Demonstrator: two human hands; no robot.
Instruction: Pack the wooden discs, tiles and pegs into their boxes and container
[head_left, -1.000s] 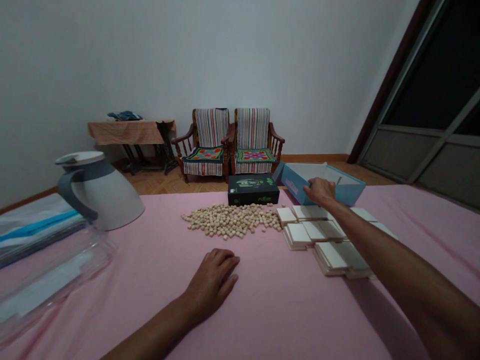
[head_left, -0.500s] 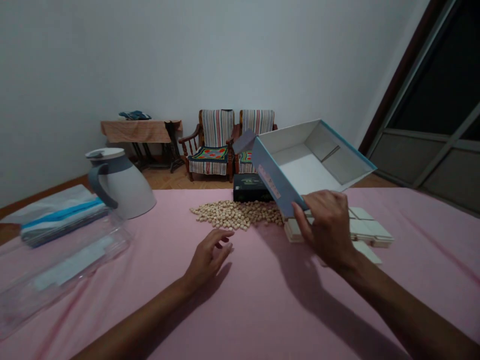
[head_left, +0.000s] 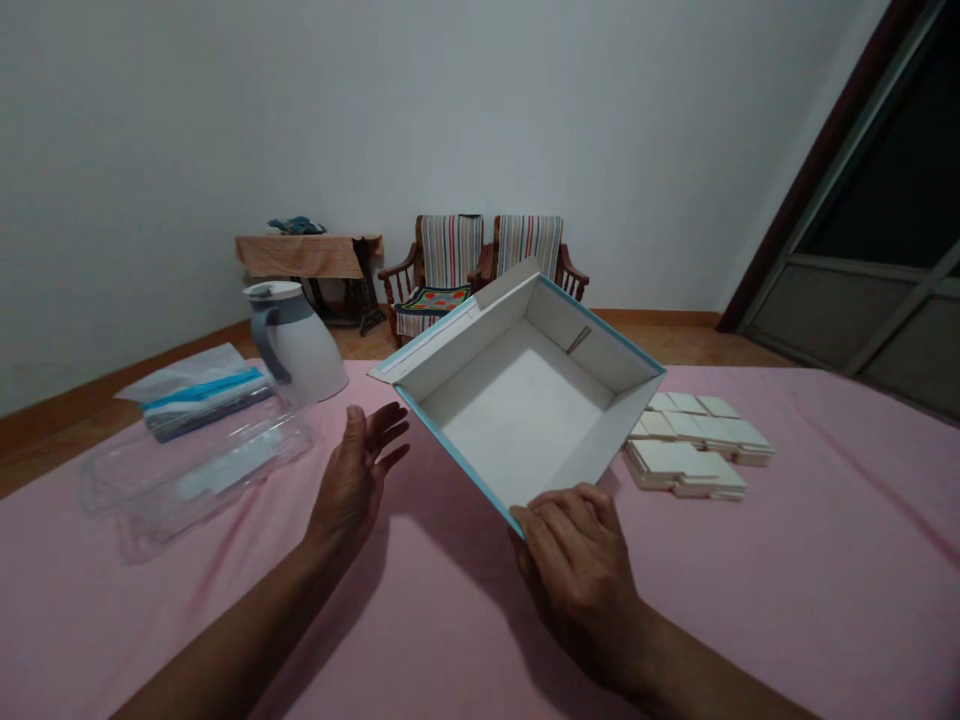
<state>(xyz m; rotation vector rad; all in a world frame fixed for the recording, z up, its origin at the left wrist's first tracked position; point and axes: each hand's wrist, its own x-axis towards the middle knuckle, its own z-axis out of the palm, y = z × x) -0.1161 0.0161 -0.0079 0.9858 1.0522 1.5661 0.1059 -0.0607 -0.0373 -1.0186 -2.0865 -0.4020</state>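
While R hand (head_left: 577,590) grips blue-edged box (head_left: 517,420), L hand (head_left: 354,480) open nearby.

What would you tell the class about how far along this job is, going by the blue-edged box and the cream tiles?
Looks done: the cream tiles sit stacked in tidy rows on the pink cloth. In hand: the right hand grips the open blue-edged box, tilted up, while the left hand is open beside it, not touching. Not yet done: no tiles lie in the box.

left hand (head_left: 355,477) raised and open (palm turned inward), right hand (head_left: 577,580) curled in a firm grip.
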